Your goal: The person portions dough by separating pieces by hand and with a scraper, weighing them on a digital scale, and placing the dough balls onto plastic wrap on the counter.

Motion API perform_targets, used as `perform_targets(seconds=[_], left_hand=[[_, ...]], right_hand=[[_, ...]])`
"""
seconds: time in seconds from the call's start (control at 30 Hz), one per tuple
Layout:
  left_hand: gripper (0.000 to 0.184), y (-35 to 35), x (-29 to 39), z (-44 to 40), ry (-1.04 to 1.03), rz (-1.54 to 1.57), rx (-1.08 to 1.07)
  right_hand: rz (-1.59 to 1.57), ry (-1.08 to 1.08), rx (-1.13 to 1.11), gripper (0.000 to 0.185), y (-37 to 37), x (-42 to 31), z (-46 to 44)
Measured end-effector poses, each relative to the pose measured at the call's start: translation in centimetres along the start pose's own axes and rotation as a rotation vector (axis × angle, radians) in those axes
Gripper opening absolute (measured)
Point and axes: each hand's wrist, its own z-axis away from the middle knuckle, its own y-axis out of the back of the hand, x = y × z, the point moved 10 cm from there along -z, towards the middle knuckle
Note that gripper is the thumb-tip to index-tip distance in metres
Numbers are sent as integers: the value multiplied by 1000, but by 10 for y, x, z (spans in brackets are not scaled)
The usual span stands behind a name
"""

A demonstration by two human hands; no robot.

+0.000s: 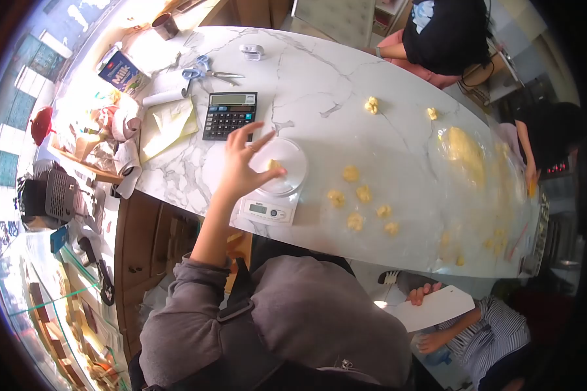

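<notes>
My left hand (244, 163) hovers over the round plate (290, 163) of a white kitchen scale (266, 210). Its fingers and thumb are spread apart. A small lump of yellow dough (273, 164) shows on the plate beside the thumb; I cannot tell whether the thumb touches it. A black calculator (230, 116) lies just beyond the fingers. Right of the scale, several dough pieces (355, 222) are scattered on the marble-patterned table (306, 85). My right hand is out of sight.
Scissors (212, 73), a milk carton (122, 70) and yellow paper (169, 127) lie at the far left. A large dough mass (463, 156) under plastic sits at right. Other people stand around the table; one in a striped sleeve (502, 332) is beside a white board (437, 307).
</notes>
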Motion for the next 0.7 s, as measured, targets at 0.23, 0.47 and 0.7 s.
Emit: perform_targets(seconds=[0.23,0.47,0.7], left_hand=[[24,44,-38,1,98,183,329],[25,51,-29,3,80,140,387],[24,53,-22,6,87,105,457]], right_hand=[[14,121,-20,50,7,1,17],[5,60,-217,45,13,8,18],[32,23,-291,47,-13,16,15]])
